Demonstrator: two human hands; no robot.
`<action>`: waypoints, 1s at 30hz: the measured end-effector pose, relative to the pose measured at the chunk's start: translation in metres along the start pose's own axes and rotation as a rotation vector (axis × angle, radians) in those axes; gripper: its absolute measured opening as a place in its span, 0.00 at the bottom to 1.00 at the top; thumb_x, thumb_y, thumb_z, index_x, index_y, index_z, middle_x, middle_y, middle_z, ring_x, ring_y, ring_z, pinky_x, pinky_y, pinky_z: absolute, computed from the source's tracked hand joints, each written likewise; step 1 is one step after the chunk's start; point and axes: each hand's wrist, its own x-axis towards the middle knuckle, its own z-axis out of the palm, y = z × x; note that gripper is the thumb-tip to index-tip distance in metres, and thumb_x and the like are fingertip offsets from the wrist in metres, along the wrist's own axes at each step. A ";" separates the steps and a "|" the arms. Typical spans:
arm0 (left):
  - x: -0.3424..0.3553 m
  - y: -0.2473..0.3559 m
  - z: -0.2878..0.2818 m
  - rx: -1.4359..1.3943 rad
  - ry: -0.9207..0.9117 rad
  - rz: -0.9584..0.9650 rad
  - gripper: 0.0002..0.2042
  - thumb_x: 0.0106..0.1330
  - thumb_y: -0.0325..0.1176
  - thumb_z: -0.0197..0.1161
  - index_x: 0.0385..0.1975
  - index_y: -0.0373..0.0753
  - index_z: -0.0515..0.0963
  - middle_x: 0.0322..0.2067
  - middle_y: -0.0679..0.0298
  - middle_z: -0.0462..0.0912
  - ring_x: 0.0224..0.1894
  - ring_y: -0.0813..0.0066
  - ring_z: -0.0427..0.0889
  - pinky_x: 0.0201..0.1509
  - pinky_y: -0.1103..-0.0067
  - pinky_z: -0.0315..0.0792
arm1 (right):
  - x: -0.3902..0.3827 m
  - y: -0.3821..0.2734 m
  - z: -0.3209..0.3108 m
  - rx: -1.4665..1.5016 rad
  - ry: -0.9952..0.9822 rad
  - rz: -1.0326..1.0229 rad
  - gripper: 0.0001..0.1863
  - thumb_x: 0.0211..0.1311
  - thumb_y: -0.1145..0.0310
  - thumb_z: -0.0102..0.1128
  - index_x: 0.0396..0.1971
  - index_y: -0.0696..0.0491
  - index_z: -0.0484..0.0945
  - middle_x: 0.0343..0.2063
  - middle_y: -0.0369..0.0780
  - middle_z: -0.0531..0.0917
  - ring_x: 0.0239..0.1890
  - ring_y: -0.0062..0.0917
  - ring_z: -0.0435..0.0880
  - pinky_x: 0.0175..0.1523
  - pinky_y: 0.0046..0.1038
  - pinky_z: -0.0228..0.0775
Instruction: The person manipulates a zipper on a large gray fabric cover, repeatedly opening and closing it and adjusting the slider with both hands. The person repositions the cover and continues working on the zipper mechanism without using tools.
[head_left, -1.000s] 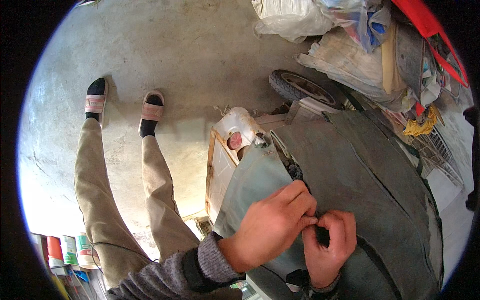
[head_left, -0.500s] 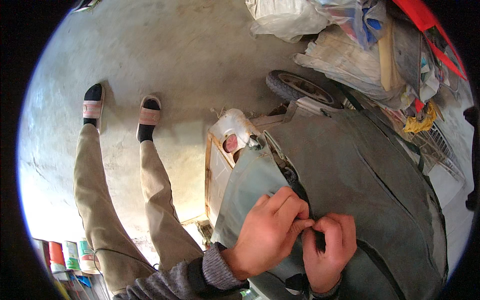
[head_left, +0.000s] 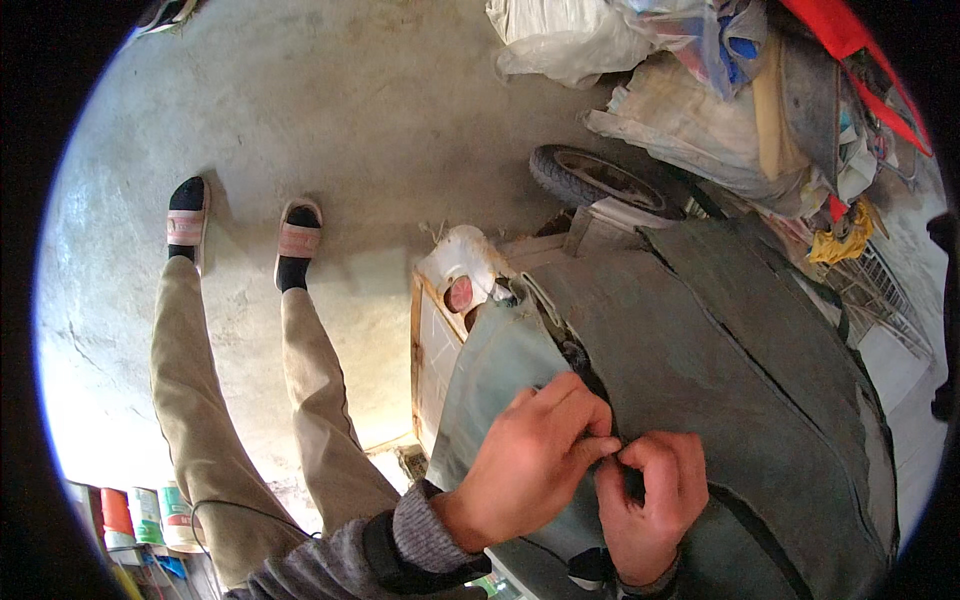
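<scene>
Left hand [head_left: 535, 460] and right hand [head_left: 652, 500], fingers curled, tips pinched together over grey cover [head_left: 660, 345]; anything gripped was indiscernible. Tyre [head_left: 556, 177] lay beyond.

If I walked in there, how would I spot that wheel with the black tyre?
Start with the big dark grey-green fabric cover beneath the person's bare left hand and right hand. Past its far edge, below the crumpled white plastic bag in the picture, is the black-tyred wheel. Its round, dark tyre sets it apart from that bag's pale folds.
</scene>
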 end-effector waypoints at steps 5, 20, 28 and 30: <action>-0.003 -0.004 0.006 0.072 0.018 0.223 0.09 0.58 0.24 0.63 0.37 0.36 0.72 0.36 0.58 0.75 0.36 0.55 0.78 0.38 0.68 0.74 | 0.000 -0.002 0.002 -0.014 0.015 -0.005 0.16 0.39 0.81 0.69 0.30 0.55 0.73 0.28 0.43 0.76 0.29 0.40 0.75 0.32 0.40 0.67; -0.002 0.015 0.007 -0.004 0.053 -0.064 0.08 0.59 0.23 0.67 0.35 0.35 0.75 0.31 0.56 0.77 0.34 0.53 0.79 0.36 0.68 0.75 | 0.000 -0.005 0.003 -0.002 0.029 0.065 0.15 0.41 0.83 0.68 0.29 0.57 0.73 0.29 0.44 0.76 0.30 0.39 0.75 0.32 0.38 0.67; -0.011 0.019 0.018 -0.009 0.195 -0.105 0.08 0.60 0.23 0.65 0.36 0.34 0.75 0.32 0.55 0.77 0.34 0.54 0.81 0.37 0.68 0.77 | 0.000 -0.004 0.004 -0.003 0.034 0.024 0.16 0.40 0.82 0.68 0.31 0.56 0.74 0.30 0.45 0.77 0.31 0.41 0.76 0.33 0.40 0.68; -0.011 0.019 0.018 -0.027 0.205 -0.110 0.08 0.60 0.22 0.65 0.36 0.34 0.75 0.32 0.55 0.78 0.34 0.54 0.81 0.37 0.68 0.77 | 0.000 -0.003 0.004 -0.003 0.036 0.027 0.16 0.40 0.82 0.68 0.32 0.56 0.74 0.30 0.44 0.77 0.30 0.42 0.76 0.33 0.40 0.68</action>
